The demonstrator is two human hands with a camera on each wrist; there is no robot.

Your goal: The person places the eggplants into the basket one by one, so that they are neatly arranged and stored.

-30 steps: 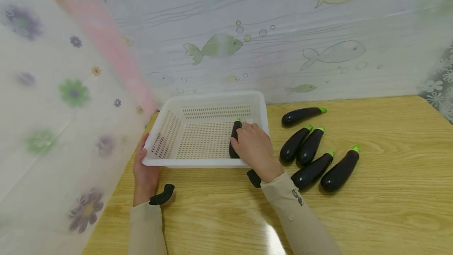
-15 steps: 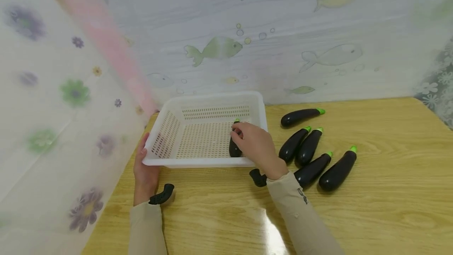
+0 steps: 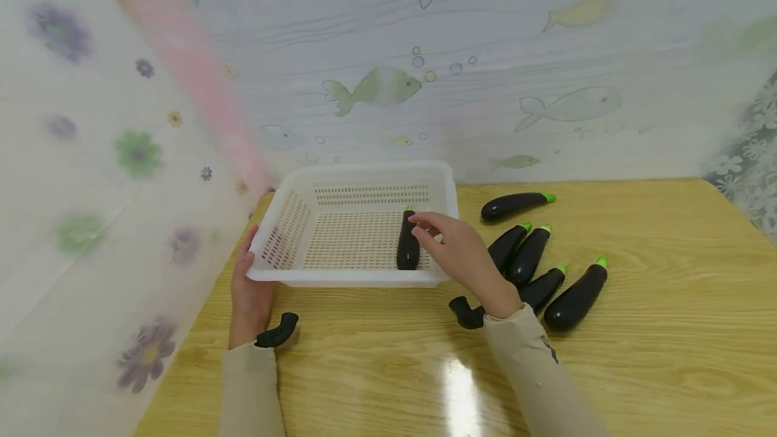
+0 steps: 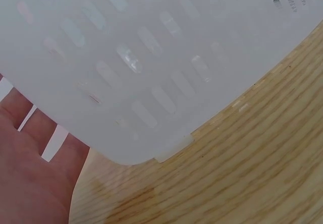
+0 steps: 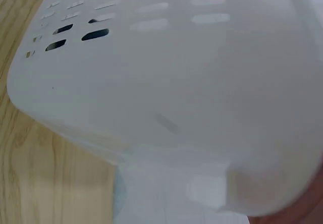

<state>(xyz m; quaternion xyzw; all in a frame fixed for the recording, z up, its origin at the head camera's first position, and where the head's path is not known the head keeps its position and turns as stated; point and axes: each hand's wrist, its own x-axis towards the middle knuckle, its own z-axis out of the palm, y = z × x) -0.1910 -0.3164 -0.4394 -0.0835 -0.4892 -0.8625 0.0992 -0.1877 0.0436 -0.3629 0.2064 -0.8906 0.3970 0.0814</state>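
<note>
A white perforated plastic basket (image 3: 340, 278) stands on the table, with a single dark eggplant (image 3: 408, 248) lying in its right part, green tip to the back. My left hand (image 3: 250, 288) holds the basket's left side near the front corner; the left wrist view has its fingers (image 4: 68, 156) against the outer wall. Just right of the eggplant in the basket, my right hand (image 3: 464, 251) hovers over the right rim with loosely bent fingers and nothing in them. In the right wrist view the basket wall (image 5: 151, 82) fills most of the frame.
Right of the basket, several eggplants (image 3: 577, 295) lie on the wooden table (image 3: 668, 329), some partly behind my right hand and forearm. One eggplant (image 3: 516, 206) lies apart at the back. A fish-patterned curtain (image 3: 376, 86) hangs along the back edge, a flowered one (image 3: 139, 221) at the left.
My right hand has let go of the eggplant in the basket and moved right, over the rim. That eggplant now shows whole. My left hand stays at the basket's left side.
</note>
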